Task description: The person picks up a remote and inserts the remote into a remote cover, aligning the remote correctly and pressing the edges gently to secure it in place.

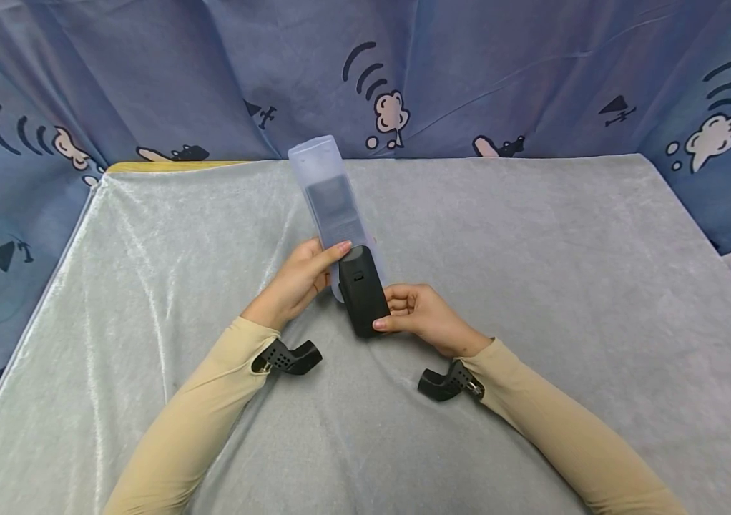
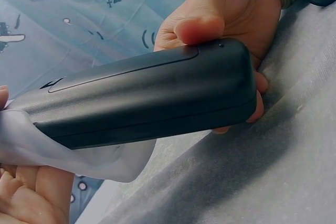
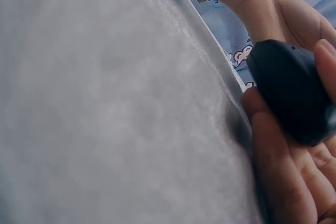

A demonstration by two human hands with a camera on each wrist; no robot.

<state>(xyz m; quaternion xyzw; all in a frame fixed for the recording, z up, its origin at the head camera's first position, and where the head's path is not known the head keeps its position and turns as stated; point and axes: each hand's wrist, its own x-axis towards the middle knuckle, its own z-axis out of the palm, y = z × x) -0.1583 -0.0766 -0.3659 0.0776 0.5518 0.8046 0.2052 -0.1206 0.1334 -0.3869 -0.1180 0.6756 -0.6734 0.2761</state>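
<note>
a long, rounded black plastic device [image 1: 364,297] is held at the middle of the view, apparently raised above a bench covered in a grey velvety cloth [image 1: 533,250]. its nearer part is bare, with a small latch-like mark; its farther part shows as a dark shape inside a milky, translucent sleeve [image 1: 314,159], whose far end reaches the bench's back edge in view. the person's left grip [image 1: 301,279] grasps the sleeve near its mouth, thumb over the device and fingers beneath. the right grip [image 1: 426,315] pinches the device's near end between thumb and fingers. behind hangs a printed blue curtain [image 1: 501,71]. the device looks stiff, fairly light and smooth enough to slip, so its squared sides near the bare end seem the best hold. the sleeve looks thin, soft and bendy, its lip curling away in the left wrist view; it probably handles best supported from below, close to its mouth.
</note>
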